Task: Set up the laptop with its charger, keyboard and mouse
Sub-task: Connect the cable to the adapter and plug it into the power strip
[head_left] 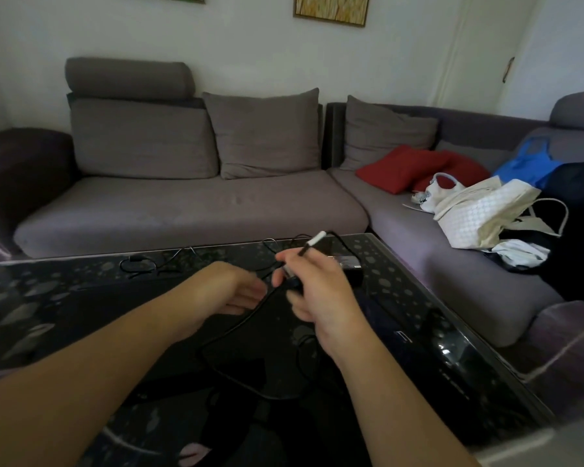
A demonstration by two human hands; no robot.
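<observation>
My right hand [314, 291] is raised over the dark glass table [48, 298] and grips the charger cable near its end. The plug [317, 238] with its white tip sticks up past my fingers. The black cable [236, 332] runs down from that hand and loops across the tabletop. Just behind my right hand lies the black charger brick [349, 264]. My left hand [230, 291] hovers beside the cable with fingers relaxed, fingertips close to it. A flat dark shape under my arms may be the laptop; I cannot tell. Glossy black items [449, 352] lie along the table's right edge, blurred.
A thin black cord [142, 264] lies coiled at the table's far left. A grey corner sofa [182, 203] wraps behind and to the right of the table, carrying red cushions [402, 166], white bags [476, 210] and a blue bag [530, 163].
</observation>
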